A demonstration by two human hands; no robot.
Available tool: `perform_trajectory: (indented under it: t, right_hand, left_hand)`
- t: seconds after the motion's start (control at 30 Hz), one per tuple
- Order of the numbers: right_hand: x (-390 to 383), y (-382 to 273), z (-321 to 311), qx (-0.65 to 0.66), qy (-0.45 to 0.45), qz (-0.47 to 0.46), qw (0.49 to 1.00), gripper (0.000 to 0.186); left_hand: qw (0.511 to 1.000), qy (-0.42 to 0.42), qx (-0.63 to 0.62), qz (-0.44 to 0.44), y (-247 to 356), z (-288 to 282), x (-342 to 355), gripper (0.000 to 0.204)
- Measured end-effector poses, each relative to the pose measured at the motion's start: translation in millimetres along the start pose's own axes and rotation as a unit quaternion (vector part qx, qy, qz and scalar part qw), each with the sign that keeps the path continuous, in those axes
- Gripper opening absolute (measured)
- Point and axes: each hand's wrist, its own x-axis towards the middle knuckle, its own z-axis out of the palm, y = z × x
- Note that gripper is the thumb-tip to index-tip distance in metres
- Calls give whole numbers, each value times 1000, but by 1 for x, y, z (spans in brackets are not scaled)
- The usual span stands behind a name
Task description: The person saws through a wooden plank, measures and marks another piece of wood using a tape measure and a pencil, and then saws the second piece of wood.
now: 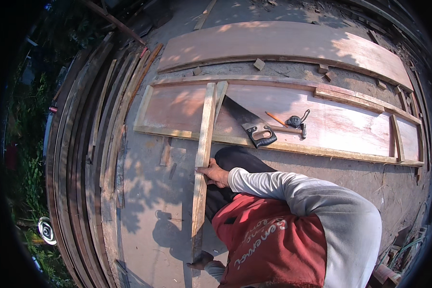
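A long wooden batten (201,192) runs from low in the picture up across a plywood panel framed with wood strips (168,106). My right hand (216,174) grips the batten near its middle. My left hand (202,259) is at its near end, fingers curled about the wood and partly in shadow. The far end rests over the panel's frame, beside a shorter wood strip (220,93). On the panel lie a handsaw (245,120) with a black handle, an orange pencil (273,117), a dark tape measure (294,121) and a hammer (288,129).
A second plywood panel (283,43) lies beyond the first, with small wood blocks (259,64) between them. Long boards (81,168) are stacked along the left, beside green plants. A loose strip (350,99) sits on the far frame edge. Debris (389,269) lies lower right.
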Motion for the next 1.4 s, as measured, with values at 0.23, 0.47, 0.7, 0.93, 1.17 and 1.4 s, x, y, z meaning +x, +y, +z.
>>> perform_trajectory:
  t: [0.23,0.47,0.7,0.93,1.17,1.4]
  right_hand:
    - [-40,-43,-94,-471,-48,-151,868,74]
    - [-68,-137,-288,-322,337,-377,800,40]
    - [-65,-158,-438,-694,402,-102,589,69]
    - [-82,-193,-483,-638,458,-125,606,73]
    - [-194,-206,-373,-19,302,-407,862,63]
    - [-267,-140,-280,-417,379,-415,715,72]
  left_hand:
    - [978,-134,140,-73,-89,80,-38,64]
    - [944,-187,242,-125,-164,109,-22,56]
    - [894,-181,369,-178,-211,79,-13,50]
    - [805,-199,516,-212,-241,63,-46,43]
    - [670,-556,435,-229,-301,197,-164,41]
    - [405,-716,508,-257,-413,209,-428,48]
